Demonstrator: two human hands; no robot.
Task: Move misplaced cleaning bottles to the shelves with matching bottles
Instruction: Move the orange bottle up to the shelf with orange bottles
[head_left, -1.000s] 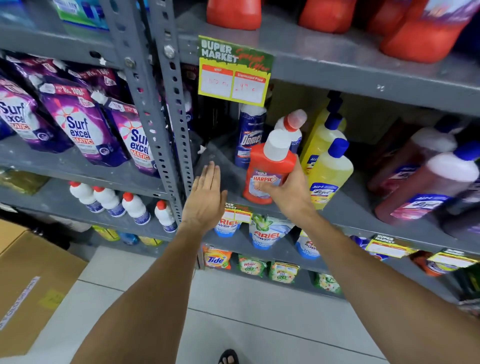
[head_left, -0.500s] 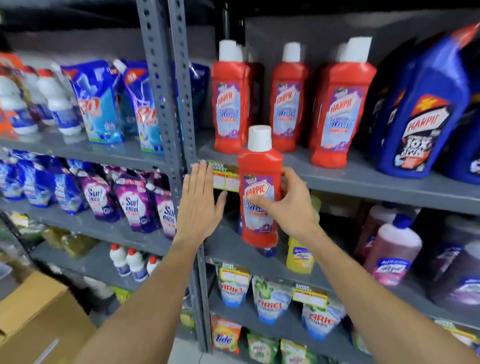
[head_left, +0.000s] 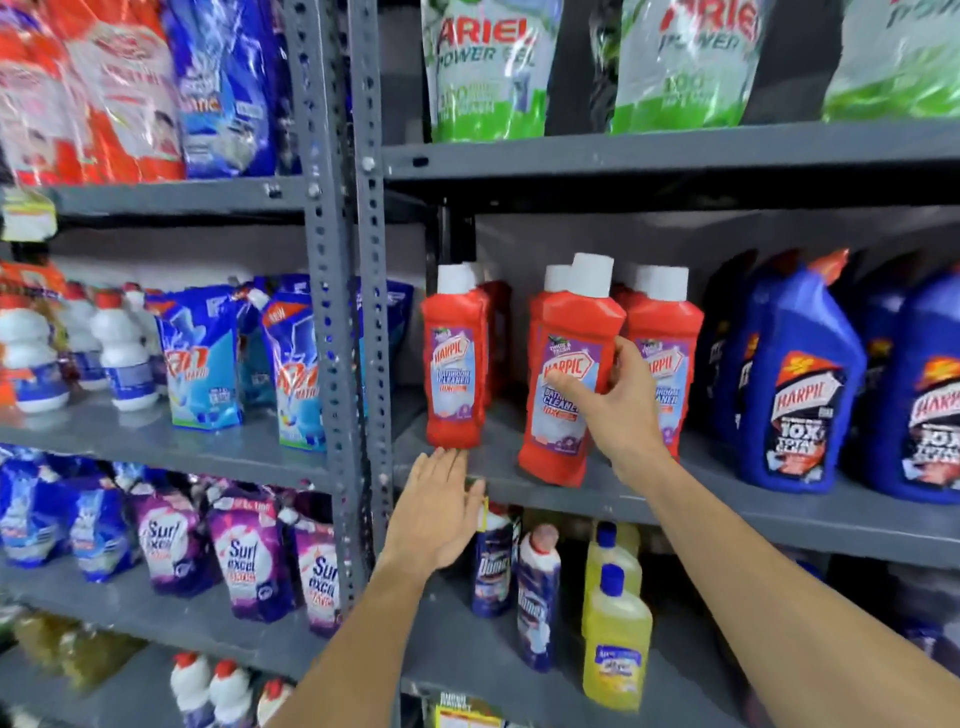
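Here the red Harpic bottle sits just right of the frame's centre, clasped by the right hand: thumb across the label, fingers round its right side. Its long axis runs nearly upright, leaning a little, cap tipped toward the upper right and base toward the lower left. The base looks to be at the front lip of the grey shelf, though whether it rests fully there I cannot tell. Matching red bottles stand on that same shelf just left and just behind to the right, so the gap it belongs in lies straight back from the hand. The left hand is lower and to the left, open and flat with nothing in it, against the shelf's front edge beneath the left red bottle. The right hand is plainly the nearer one; a short push inward and a straightening would likely seat it.
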